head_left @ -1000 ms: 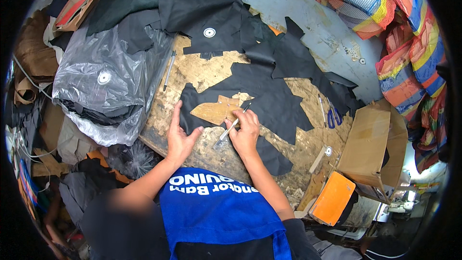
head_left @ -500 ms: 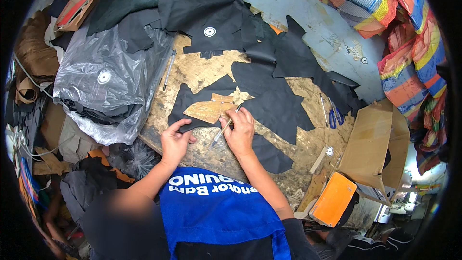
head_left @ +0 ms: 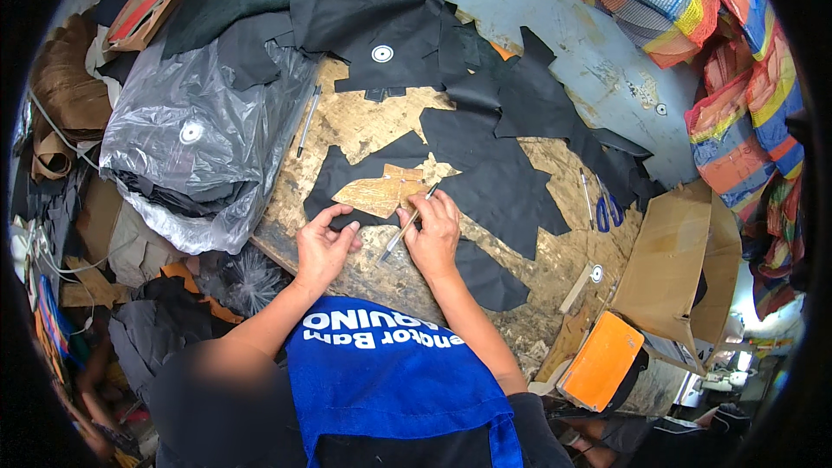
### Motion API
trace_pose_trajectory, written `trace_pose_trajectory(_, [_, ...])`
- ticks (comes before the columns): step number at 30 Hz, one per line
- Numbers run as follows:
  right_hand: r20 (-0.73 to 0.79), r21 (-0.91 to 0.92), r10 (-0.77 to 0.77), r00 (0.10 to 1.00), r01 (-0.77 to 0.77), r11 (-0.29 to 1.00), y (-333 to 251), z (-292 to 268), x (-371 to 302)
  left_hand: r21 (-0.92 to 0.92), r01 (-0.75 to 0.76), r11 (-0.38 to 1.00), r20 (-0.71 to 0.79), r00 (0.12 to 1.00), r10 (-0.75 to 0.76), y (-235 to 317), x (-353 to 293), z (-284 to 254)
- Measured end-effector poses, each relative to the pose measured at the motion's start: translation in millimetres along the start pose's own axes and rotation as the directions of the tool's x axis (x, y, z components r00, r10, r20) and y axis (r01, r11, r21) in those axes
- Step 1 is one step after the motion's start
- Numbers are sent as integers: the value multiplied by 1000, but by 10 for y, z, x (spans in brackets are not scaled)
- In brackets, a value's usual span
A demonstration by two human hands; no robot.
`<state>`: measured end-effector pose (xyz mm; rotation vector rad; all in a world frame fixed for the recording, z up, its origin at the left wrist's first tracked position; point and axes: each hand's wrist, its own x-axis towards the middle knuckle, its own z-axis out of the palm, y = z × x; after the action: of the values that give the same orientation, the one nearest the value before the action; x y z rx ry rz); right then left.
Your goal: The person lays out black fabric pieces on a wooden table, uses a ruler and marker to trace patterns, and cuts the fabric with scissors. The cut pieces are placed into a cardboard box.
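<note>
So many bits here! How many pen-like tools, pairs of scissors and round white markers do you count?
Pen-like tools: 3, including one in the right hand
Blue-handled scissors: 1 pair
Round white markers: 4
Total: 8

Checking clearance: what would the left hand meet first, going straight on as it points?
Likely the near edge of the black leather-like piece, right at the left hand; contact is hard to judge. Just beyond lies the tan pointed template.
</note>
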<state>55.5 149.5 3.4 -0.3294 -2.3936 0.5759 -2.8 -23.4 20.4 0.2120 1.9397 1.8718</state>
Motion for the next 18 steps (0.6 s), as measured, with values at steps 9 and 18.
trace_pose_trajectory(9, [130,113,-171,977,157,981,-40,-10,1,-233,440,867,-23,889,-458,23,-67,9])
trace_pose_trajectory(18, [218,66,-185,958,175,982,-105,26,-25,529,-199,825,160,978,133,321,-430,37])
